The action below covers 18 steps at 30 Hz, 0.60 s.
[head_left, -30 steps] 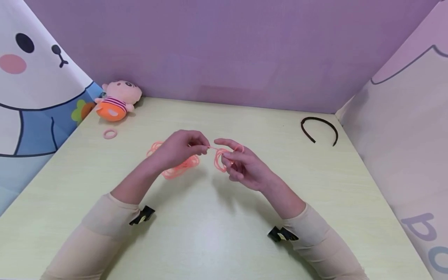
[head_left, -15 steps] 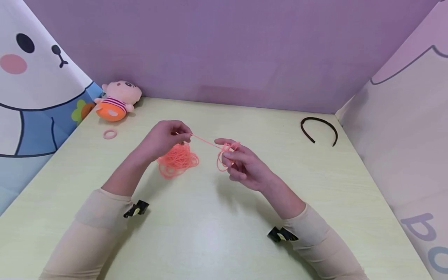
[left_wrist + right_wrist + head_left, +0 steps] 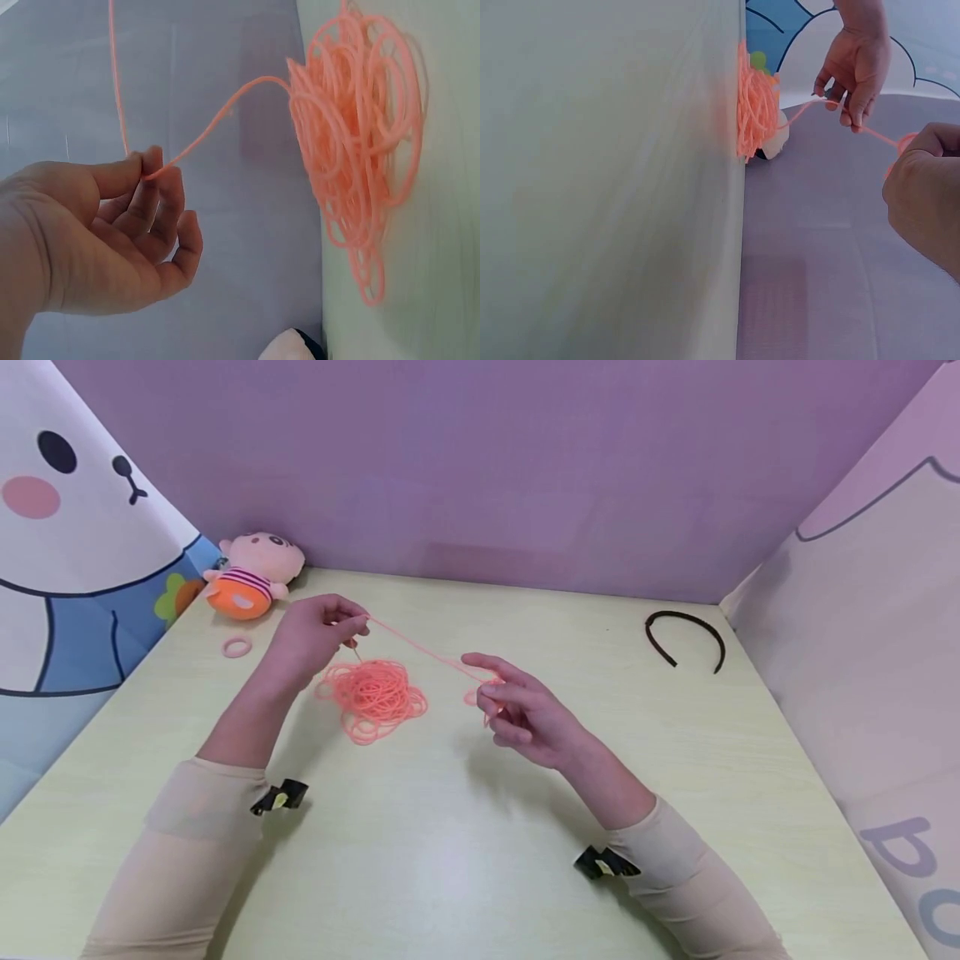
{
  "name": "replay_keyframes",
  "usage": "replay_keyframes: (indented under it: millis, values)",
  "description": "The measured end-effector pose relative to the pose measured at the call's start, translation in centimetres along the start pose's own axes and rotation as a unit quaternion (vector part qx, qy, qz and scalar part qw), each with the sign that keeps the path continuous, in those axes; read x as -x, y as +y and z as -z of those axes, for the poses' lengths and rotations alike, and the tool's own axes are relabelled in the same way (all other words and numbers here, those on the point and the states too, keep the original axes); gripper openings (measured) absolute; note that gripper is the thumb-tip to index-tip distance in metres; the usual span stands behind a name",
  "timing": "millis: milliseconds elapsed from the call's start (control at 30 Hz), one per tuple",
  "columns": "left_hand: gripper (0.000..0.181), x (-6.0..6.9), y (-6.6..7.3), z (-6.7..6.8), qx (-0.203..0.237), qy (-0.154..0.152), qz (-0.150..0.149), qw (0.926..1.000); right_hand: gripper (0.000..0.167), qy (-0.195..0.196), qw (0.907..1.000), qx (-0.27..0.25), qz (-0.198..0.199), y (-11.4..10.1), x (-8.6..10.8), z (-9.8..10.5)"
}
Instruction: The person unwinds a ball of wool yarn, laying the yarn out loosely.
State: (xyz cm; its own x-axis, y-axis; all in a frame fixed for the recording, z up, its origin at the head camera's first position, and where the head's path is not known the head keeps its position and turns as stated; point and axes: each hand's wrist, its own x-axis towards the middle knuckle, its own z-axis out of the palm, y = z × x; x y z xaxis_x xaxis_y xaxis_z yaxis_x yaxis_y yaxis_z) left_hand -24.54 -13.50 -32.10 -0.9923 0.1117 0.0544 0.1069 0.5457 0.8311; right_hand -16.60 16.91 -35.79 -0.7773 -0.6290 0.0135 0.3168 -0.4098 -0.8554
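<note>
A loose tangle of thin coral-pink cord (image 3: 375, 693) lies on the table, left of the middle in the head view. Above and behind it, my left hand (image 3: 317, 631) pinches a strand between thumb and forefinger. In the left wrist view, the strand dips from those fingertips and loops over to the tangle (image 3: 352, 127). From the left fingers the strand runs straight across to my right hand (image 3: 528, 710), which holds a few small loops between thumb and fingers, its forefinger stretched out. The right palm hides part of these loops.
A plush toy (image 3: 251, 577) in an orange bottom sits at the back left corner, with a pink ring (image 3: 237, 647) in front of it. A dark headband (image 3: 686, 618) lies at the back right. A purple wall (image 3: 510, 477) closes off the table's far edge.
My left hand has moved left and back, away from the right hand, drawing the strand between them longer. The pile has come into full view. The right hand has hardly moved; its loops look smaller.
</note>
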Motion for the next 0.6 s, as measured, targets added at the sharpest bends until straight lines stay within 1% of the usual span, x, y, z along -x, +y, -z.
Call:
replay_keyframes:
  millis: [100, 167, 333, 400, 600]
  values:
    - [0.026, -0.1, -0.2, 0.4, 0.008, 0.025, 0.003, 0.9997, 0.043, 0.000, 1.0000, -0.002, 0.000, 0.0, 0.0, 0.0]
    - [0.027, -0.2, -0.3, 0.7, 0.014, 0.043, 0.012, 0.9989, 0.044, -0.001, 1.0000, -0.004, 0.001, 0.0, 0.0, 0.0]
    - [0.030, -0.1, -0.4, 1.6, 0.030, 0.087, 0.059, 0.9940, 0.044, 0.000, 1.0000, -0.004, 0.003, 0.0, 0.0, -0.1]
    - [0.032, -0.1, -0.5, 1.9, 0.034, 0.099, 0.073, 0.9918, 0.044, 0.001, 1.0000, -0.004, 0.003, -0.1, 0.0, -0.1]
    - [0.032, -0.4, -1.0, 2.7, 0.049, 0.117, 0.090, 0.9878, 0.045, 0.008, 1.0000, -0.005, -0.002, -0.1, 0.0, -0.1]
